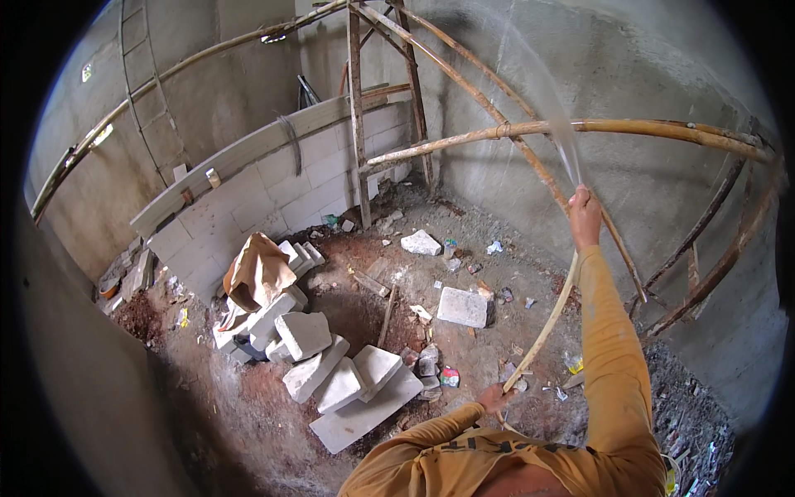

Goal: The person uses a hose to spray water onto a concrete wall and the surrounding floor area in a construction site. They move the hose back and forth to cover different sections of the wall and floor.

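Note:
A pale yellow hose (542, 341) runs between my two hands. Raised before the grey wall, my right hand (585, 217) is closed round its upper end, and a stream of water (565, 141) shoots up from there in an arc toward the wall's upper part. Lower down, close to my body, my left hand (494, 398) grips the same hose, its fingers partly hidden. Behind the spray a bamboo pole (629, 126) crosses the plastered wall (662, 66). Both of my sleeves are orange-yellow.
White blocks (348, 385) and a torn brown paper sack (258, 269) lie heaped at the left. Beyond them stands a low block wall (273, 186). A wooden trestle (358, 124) holds poles up. Another block (462, 306), rubble and litter are on the dirt floor.

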The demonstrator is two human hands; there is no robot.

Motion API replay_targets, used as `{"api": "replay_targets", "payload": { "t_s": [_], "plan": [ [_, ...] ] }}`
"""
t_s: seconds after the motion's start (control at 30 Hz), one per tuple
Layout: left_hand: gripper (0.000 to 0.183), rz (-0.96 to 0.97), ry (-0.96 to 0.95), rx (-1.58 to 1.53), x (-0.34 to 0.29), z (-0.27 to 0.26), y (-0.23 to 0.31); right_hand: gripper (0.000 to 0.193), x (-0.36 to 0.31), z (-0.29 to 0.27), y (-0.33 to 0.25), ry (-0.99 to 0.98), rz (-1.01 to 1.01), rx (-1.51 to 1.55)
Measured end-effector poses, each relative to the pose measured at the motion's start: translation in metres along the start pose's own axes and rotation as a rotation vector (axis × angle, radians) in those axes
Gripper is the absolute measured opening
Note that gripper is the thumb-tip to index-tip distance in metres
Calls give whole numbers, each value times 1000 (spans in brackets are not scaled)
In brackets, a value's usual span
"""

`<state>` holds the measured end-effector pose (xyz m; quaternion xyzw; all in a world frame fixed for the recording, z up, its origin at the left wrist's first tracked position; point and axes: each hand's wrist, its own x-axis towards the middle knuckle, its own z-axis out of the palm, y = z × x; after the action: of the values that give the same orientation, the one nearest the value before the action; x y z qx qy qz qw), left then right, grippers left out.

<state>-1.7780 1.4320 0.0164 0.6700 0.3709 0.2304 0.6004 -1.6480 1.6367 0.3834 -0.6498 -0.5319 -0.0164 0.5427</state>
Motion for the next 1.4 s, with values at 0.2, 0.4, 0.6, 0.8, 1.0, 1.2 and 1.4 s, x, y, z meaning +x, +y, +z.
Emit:
{"api": "replay_targets", "payload": {
  "t_s": [0.2,0.4,0.6,0.8,1.0,1.2,1.4],
  "plan": [
    [37,43,-2,63,-1,0,9,50,3,-3,-7,-3,-13,-28],
    [35,63,26,53,-2,13,-3,52,5,4,21,-51,29,-70],
    [35,-6,-86,-50,-11,17,-11,51,-2,19,39,-140,87,-137],
    [35,68,-68,80,-23,21,-1,36,18,28,132,-277,-66,-403],
    [35,57,-55,165,-19,36,-20,49,7,-9,108,-184,232,-97],
    [35,312,4,93,-18,46,-32,43,16,9,150,-253,-141,-265],
    [38,84,-105,105,-23,22,3,50,1,16,55,-255,56,-81]
  ]
}}
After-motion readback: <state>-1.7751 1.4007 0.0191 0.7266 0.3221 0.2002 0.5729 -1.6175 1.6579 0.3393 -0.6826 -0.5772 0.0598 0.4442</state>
